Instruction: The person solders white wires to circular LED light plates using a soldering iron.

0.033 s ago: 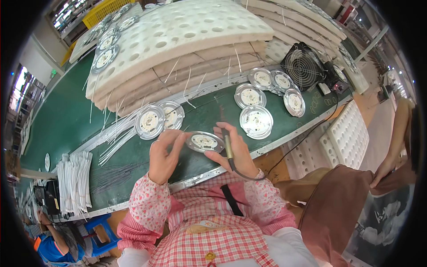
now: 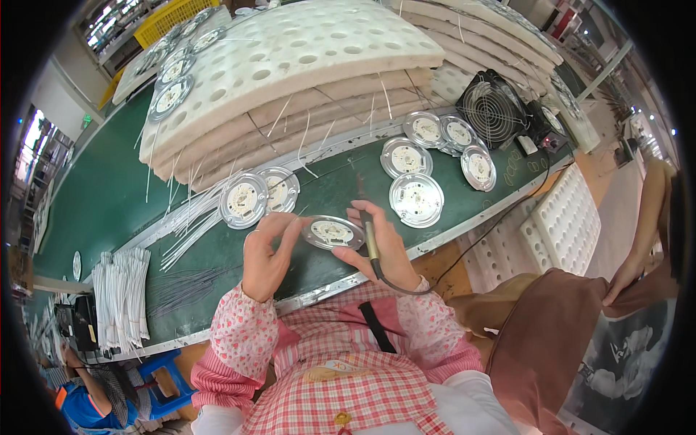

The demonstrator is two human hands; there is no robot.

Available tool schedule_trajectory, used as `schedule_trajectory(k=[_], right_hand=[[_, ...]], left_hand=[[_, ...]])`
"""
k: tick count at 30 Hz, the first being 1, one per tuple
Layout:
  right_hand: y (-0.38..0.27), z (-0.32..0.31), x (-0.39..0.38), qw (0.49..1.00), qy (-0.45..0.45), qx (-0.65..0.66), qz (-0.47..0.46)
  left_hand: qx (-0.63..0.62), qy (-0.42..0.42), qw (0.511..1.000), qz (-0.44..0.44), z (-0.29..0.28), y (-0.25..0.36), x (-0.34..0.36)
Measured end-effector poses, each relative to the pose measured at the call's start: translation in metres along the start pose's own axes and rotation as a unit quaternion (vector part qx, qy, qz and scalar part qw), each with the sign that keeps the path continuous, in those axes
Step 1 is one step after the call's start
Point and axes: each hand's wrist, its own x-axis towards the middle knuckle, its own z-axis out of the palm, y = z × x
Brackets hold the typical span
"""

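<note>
A round silver lamp base with a pale circuit board (image 2: 332, 232) is tilted between my hands, just above the green bench. My left hand (image 2: 268, 250) is closed in a pinch at its left edge, with a thin wire end showing at the fingertips. In my right hand (image 2: 388, 246) is a soldering iron (image 2: 372, 246), its cord trailing right. My right thumb also presses on the disc's near edge. The iron's tip is hard to make out against the bench. Two similar discs (image 2: 243, 201) lie overlapping beyond my left hand.
White wires (image 2: 122, 297) and dark wires (image 2: 185, 290) lie at left. Holed foam sheets (image 2: 290, 58) are stacked at the back. More discs (image 2: 417, 200) and a black fan (image 2: 493, 105) stand at right. A person's arm (image 2: 638, 254) shows at far right, another person (image 2: 94, 399) at lower left.
</note>
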Motion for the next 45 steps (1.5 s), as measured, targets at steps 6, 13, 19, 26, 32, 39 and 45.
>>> schedule_trajectory(k=[6, 13, 19, 26, 32, 39, 45], right_hand=[[0.003, -0.009, -0.002, 0.999, 0.016, -0.018, 0.022], [0.016, 0.002, -0.003, 0.998, 0.048, 0.005, -0.045], [0.019, 0.021, -0.022, 0.999, 0.039, -0.025, 0.003], [-0.015, 0.02, -0.05, 0.993, 0.11, -0.04, -0.014], [-0.038, -0.028, -0.04, 0.967, 0.178, -0.165, -0.076], [-0.025, -0.059, -0.078, 0.979, 0.104, -0.172, -0.039], [-0.02, -0.028, -0.089, 0.992, 0.012, 0.048, 0.113]], left_hand=[[-0.006, 0.007, 1.0, -0.024, 0.007, 0.01, 0.005], [-0.103, 0.126, 0.982, -0.094, 0.013, -0.046, -0.027], [-0.085, 0.065, 0.979, -0.175, 0.054, -0.038, -0.032], [-0.094, -0.017, 0.984, -0.148, -0.003, -0.085, -0.011], [-0.033, -0.312, 0.947, -0.063, -0.044, -0.02, 0.057], [0.229, -0.13, 0.949, 0.174, 0.019, -0.023, 0.053], [0.226, -0.036, 0.97, 0.08, 0.004, -0.02, -0.043]])
